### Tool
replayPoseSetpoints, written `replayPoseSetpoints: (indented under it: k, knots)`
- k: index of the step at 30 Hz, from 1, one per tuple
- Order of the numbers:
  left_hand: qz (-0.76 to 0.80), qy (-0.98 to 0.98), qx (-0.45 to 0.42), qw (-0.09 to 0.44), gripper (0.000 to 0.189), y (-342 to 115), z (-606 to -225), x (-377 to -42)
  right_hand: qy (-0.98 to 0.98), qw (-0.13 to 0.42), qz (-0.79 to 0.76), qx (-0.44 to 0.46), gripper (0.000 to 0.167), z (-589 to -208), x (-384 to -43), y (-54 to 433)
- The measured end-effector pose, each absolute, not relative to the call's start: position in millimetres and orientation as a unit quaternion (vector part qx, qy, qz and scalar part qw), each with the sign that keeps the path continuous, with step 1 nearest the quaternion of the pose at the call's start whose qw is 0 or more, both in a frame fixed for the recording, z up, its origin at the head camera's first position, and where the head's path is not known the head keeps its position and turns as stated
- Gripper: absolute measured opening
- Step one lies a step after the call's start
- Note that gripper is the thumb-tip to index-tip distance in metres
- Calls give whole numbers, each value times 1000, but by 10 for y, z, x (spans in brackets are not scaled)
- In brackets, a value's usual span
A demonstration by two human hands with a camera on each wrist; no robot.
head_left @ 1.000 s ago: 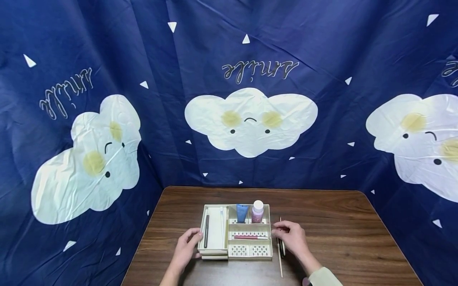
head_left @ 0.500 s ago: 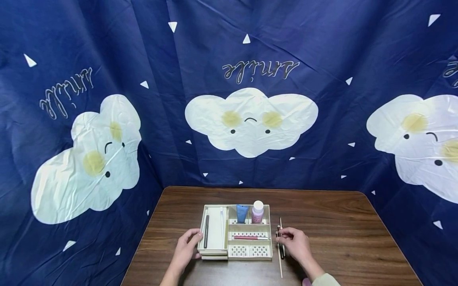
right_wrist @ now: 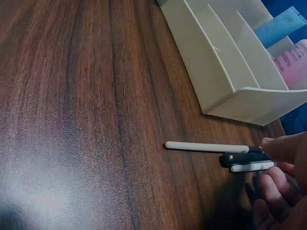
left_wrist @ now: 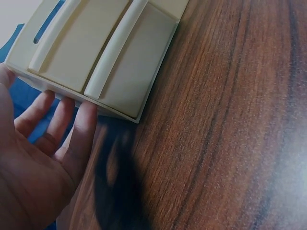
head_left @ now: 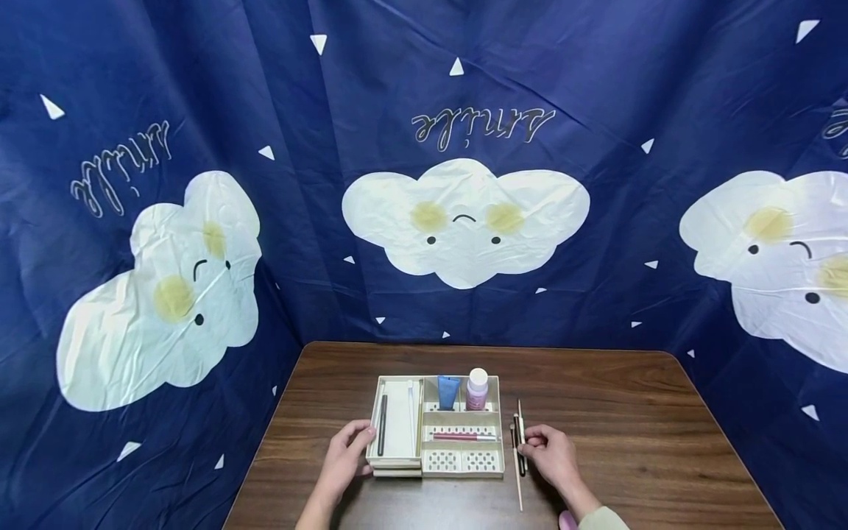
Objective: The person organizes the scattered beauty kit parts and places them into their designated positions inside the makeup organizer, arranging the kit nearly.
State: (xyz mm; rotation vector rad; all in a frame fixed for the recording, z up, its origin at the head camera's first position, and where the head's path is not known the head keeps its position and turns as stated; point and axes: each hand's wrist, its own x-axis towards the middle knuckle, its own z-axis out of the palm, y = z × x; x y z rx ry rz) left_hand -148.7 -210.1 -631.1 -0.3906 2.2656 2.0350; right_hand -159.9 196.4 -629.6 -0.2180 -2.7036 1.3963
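Observation:
My left hand [head_left: 344, 458] lies against the left side of a cream desk organizer [left_wrist: 72, 43], its thumb at the top rim and fingers along the side wall. Two stacked drawers with curved handles show in the left wrist view. Right of the organizer, my right hand [head_left: 551, 455] has thumb and fingertips round a dark pen [right_wrist: 244, 159]; a short white strip [right_wrist: 252, 166] lies along it. Beside it is a slim brush with a pale handle [right_wrist: 206, 146], its other end hidden behind the thumb. These slender items lie close together on the wooden table.
The organizer's compartments hold a blue tube [head_left: 448, 393], a pink bottle with a white cap [head_left: 477, 390] and a red-and-white pen [head_left: 464, 436]. Its top tray carries a black pen [head_left: 382, 425] and other thin sticks. A blue printed curtain [head_left: 464, 316] surrounds the table [head_left: 636, 427].
My right hand has shifted from the organizer's right edge slightly right and toward me, now at the slender items. The left hand has kept its place.

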Motion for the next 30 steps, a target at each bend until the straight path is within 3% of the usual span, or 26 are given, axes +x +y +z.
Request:
replayPoseSetpoints:
  k: [30]
  knots:
    - [665,737,-120,32,41,-2110,-6315,-1493,-918,43,387,-79,20,-6339,-1624,1965]
